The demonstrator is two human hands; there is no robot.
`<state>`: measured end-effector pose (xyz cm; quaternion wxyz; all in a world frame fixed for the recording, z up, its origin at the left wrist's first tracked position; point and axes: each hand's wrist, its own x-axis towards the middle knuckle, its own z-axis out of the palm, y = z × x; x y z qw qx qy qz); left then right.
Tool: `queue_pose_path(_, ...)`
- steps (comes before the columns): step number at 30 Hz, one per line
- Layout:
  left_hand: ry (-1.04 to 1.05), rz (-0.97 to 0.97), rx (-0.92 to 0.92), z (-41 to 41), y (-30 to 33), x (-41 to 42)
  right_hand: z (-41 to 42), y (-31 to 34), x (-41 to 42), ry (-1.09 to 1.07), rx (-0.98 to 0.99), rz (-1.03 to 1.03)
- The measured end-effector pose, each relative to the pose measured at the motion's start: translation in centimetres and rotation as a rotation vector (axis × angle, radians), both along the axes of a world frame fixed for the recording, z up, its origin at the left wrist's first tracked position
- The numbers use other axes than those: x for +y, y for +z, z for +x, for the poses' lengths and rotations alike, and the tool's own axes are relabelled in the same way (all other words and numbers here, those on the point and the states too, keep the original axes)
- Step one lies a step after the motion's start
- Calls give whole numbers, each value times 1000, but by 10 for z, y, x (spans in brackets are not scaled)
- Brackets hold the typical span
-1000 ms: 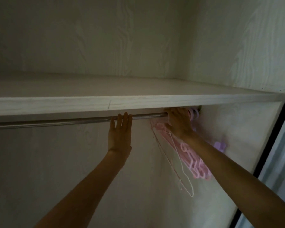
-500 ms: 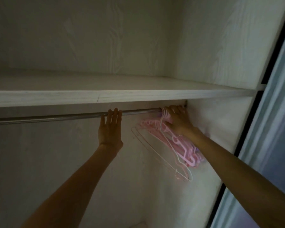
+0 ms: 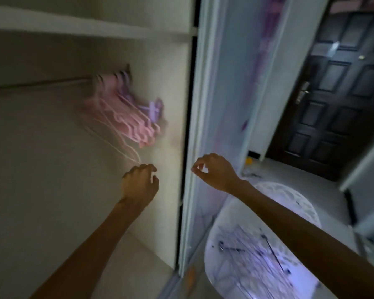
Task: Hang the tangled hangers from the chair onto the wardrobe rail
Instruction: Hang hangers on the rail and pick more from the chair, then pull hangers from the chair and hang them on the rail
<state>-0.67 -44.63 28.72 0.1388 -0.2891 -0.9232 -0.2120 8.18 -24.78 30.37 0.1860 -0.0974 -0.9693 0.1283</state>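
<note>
Overhead, blurred pink-and-purple hangers bunched on rail; left hand, right hand loosely curled, empty.

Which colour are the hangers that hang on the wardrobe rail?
Mostly pink hangers, some purple, seen blurred in the head view.

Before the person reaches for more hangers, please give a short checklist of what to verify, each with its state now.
1. Pink hangers hang on the rail: ok, at its right end.
2. Left hand holds nothing: ok, fingers loosely curled.
3. Right hand holds nothing: ok.
4. More hangers lie on the white chair: ok.
5. These hangers are untangled: cannot tell, too blurred.
</note>
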Motion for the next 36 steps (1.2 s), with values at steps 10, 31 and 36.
queue_pose_path(10, -265, 3, -478, 93, -97, 138, 183, -132, 137, -393, -381, -273)
queue_pose_path(31, 513, 433, -1706, 133, -369, 340, 166, -408, 298, -329, -950, -692)
queue_pose_path(36, 445, 333, -1657, 131, -404, 368, 151, -461, 298, -337, -1012, -753)
